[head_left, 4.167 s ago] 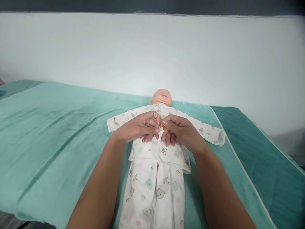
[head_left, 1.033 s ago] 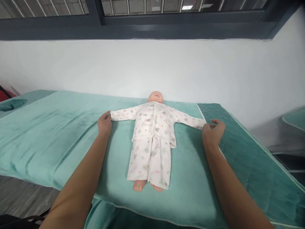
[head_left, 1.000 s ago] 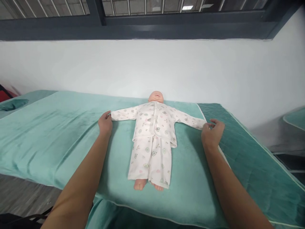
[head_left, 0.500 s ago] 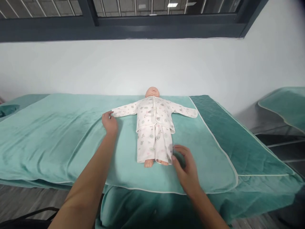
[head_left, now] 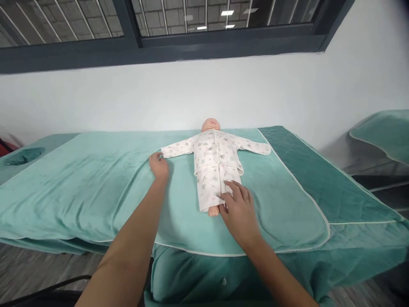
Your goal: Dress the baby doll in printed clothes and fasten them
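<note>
A baby doll (head_left: 211, 124) lies on its back, head toward the wall and arms spread wide. It wears a white printed shirt (head_left: 214, 147) and matching trousers (head_left: 207, 187); one bare foot (head_left: 213, 211) shows below a trouser leg. My left hand (head_left: 159, 165) is at the end of the sleeve on the left, its curled fingers closed at the cuff. Over the trouser leg on the right lies my right hand (head_left: 238, 209), fingers bent and apart, touching the cloth. It hides the lower part of that leg and the other foot.
The doll rests on a light green blanket (head_left: 287, 213) with pale edging, spread over a darker green quilted cover (head_left: 306, 166). A white wall (head_left: 143, 98) rises behind, below a dark window frame (head_left: 223, 44). Another green cloth-covered surface (head_left: 383, 132) stands at the right.
My right hand has moved from beside the trouser leg to on top of it. My left hand stays at the sleeve cuff. The whole view has shifted and tilted slightly.
</note>
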A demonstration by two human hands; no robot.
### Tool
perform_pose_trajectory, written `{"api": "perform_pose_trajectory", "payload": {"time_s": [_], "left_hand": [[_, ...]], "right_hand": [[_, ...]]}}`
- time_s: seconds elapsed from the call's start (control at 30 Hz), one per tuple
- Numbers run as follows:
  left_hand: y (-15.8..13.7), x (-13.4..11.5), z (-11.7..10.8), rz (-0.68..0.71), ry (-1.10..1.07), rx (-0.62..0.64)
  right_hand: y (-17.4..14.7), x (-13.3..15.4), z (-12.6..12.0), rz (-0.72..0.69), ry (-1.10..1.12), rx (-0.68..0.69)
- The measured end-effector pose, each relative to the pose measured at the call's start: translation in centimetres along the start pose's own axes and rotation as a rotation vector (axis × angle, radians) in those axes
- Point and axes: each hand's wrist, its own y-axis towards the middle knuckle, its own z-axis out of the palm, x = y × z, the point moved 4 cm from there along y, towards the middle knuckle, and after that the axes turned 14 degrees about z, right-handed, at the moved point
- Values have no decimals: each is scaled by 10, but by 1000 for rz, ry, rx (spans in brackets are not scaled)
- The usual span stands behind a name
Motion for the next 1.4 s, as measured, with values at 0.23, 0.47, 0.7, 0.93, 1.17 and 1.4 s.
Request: {"api": "perform_pose_trajectory", "payload": {"time_s": [0.23,0.47,0.7,0.93,1.17,1.4], "left_hand": [[2,4,3,-3,-9,7],[2,2,3,6,-8,10],[3,1,2,2,-8,10],[5,5,4,-18,-15,13],[3,2,3,-22,-28,23],[2,0,2,-21,-42,4]], "right_hand": [[-16,13,-21,-36,181,40],[-36,-32,-23,164,301,58],[-25,-53,-8,273,252,115],[-20,-47,-38,133,215,41],[-32,-43,-31,138,177,110],[-23,-26,-23,39,207,157]]}}
